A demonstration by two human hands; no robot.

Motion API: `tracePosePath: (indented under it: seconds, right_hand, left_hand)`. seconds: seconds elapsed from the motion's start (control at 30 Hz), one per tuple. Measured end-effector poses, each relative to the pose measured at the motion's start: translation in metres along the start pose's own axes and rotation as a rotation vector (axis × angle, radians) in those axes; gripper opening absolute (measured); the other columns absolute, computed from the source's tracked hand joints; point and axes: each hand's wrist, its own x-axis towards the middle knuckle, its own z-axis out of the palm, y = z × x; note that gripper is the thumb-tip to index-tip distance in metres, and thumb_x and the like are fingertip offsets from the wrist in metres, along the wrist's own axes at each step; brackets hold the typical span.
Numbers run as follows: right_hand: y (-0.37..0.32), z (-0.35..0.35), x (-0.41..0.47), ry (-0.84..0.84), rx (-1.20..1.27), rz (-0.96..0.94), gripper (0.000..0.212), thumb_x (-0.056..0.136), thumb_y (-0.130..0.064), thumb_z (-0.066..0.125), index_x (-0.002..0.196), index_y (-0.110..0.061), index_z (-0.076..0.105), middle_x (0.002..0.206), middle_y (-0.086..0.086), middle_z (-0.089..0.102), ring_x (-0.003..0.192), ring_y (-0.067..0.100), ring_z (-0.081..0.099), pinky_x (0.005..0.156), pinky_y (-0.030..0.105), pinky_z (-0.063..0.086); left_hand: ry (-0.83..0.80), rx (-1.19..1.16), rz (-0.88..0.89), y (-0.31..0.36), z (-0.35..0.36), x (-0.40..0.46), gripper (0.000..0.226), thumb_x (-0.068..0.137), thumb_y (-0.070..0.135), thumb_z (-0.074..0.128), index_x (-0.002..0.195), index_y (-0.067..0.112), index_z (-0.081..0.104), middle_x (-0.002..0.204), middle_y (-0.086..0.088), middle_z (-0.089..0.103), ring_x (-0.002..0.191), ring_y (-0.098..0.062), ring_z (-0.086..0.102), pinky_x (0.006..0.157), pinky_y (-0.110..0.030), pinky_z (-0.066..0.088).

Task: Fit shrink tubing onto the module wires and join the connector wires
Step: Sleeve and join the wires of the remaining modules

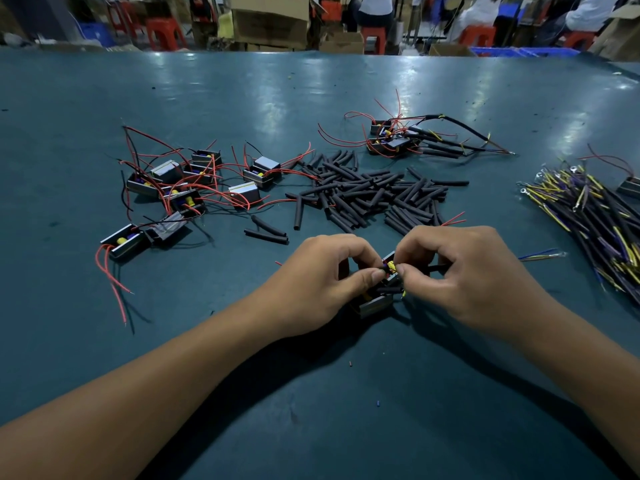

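A small black module (pixel 375 303) with a yellow part sits on the green table between my hands. My left hand (pixel 322 278) pinches a thin wire end just above it, thumb against forefinger. My right hand (pixel 460 271) pinches the meeting wire from the other side, fingertips almost touching the left ones. A black shrink tube (pixel 389 290) lies along the wires under my fingers. The wire ends themselves are mostly hidden by my fingertips.
A heap of black shrink tubing (pixel 367 195) lies behind my hands. Loose modules with red wires (pixel 180 192) spread at the left. Finished modules (pixel 398 140) rest at the back right. A bundle of connector wires (pixel 595 216) lies at the right. Seated people and stools are beyond the table.
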Motion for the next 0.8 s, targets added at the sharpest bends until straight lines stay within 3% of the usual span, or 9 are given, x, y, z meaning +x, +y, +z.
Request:
tracePosePath:
  seconds: [0.07, 0.2, 0.27, 0.33, 0.47, 0.6, 0.8]
  right_hand:
    - [-0.001, -0.002, 0.001, -0.038, -0.042, -0.022, 0.003, 0.081, -0.014, 0.067, 0.078, -0.016, 0.066, 0.068, -0.011, 0.064, 0.066, 0.010, 0.059, 0.063, 0.015, 0.043]
    - [0.000, -0.003, 0.002, -0.107, -0.155, -0.074, 0.008, 0.082, -0.021, 0.062, 0.083, -0.016, 0.067, 0.072, -0.007, 0.062, 0.066, 0.016, 0.057, 0.064, 0.041, 0.049]
    - [0.001, -0.002, 0.002, -0.118, -0.180, -0.079, 0.011, 0.084, -0.023, 0.061, 0.086, -0.015, 0.068, 0.074, -0.006, 0.063, 0.068, 0.019, 0.058, 0.064, 0.044, 0.050]
    - [0.002, -0.003, 0.002, -0.117, -0.137, -0.071, 0.007, 0.084, -0.019, 0.064, 0.086, -0.016, 0.070, 0.074, -0.007, 0.065, 0.068, 0.015, 0.060, 0.066, 0.039, 0.051]
    - [0.004, -0.006, 0.001, -0.105, 0.087, 0.043, 0.009, 0.087, -0.021, 0.068, 0.079, -0.022, 0.071, 0.066, -0.012, 0.065, 0.062, 0.004, 0.059, 0.059, 0.009, 0.039]
    - [0.010, -0.006, 0.003, -0.152, 0.186, 0.195, 0.016, 0.091, -0.024, 0.069, 0.076, -0.021, 0.072, 0.055, -0.015, 0.057, 0.048, 0.000, 0.047, 0.050, 0.009, 0.032]
    - [0.007, -0.008, 0.005, -0.266, 0.392, 0.333, 0.018, 0.092, -0.026, 0.067, 0.079, -0.016, 0.074, 0.066, -0.007, 0.071, 0.056, 0.001, 0.052, 0.054, 0.014, 0.037]
  left_hand:
    - [0.000, -0.001, -0.005, 0.001, 0.000, 0.000, 0.004, 0.093, 0.024, 0.070, 0.089, 0.025, 0.069, 0.082, 0.006, 0.067, 0.064, -0.019, 0.055, 0.063, -0.039, 0.046]
    - [-0.003, -0.008, -0.010, 0.000, 0.002, 0.000, 0.004, 0.093, 0.023, 0.070, 0.089, 0.023, 0.069, 0.080, 0.010, 0.066, 0.064, -0.018, 0.055, 0.063, -0.038, 0.047]
    - [-0.002, -0.010, -0.006, -0.001, 0.002, 0.001, 0.003, 0.093, 0.022, 0.070, 0.090, 0.022, 0.070, 0.082, 0.010, 0.066, 0.064, -0.018, 0.054, 0.064, -0.038, 0.046]
    - [0.001, 0.002, 0.008, 0.000, 0.002, 0.001, 0.002, 0.093, 0.021, 0.071, 0.091, 0.022, 0.070, 0.084, 0.008, 0.066, 0.065, -0.018, 0.054, 0.065, -0.038, 0.046]
    - [0.018, 0.029, 0.042, 0.001, 0.002, -0.002, 0.001, 0.092, 0.022, 0.071, 0.093, 0.023, 0.071, 0.086, 0.010, 0.065, 0.068, -0.015, 0.054, 0.064, -0.029, 0.045]
    - [0.036, 0.065, 0.081, 0.000, 0.004, -0.002, 0.004, 0.093, 0.019, 0.071, 0.093, 0.022, 0.069, 0.085, 0.011, 0.063, 0.067, -0.016, 0.053, 0.062, -0.030, 0.045]
    - [0.041, 0.090, 0.104, 0.001, 0.004, -0.001, 0.005, 0.093, 0.021, 0.070, 0.093, 0.025, 0.067, 0.086, 0.013, 0.062, 0.068, -0.015, 0.053, 0.062, -0.035, 0.046]
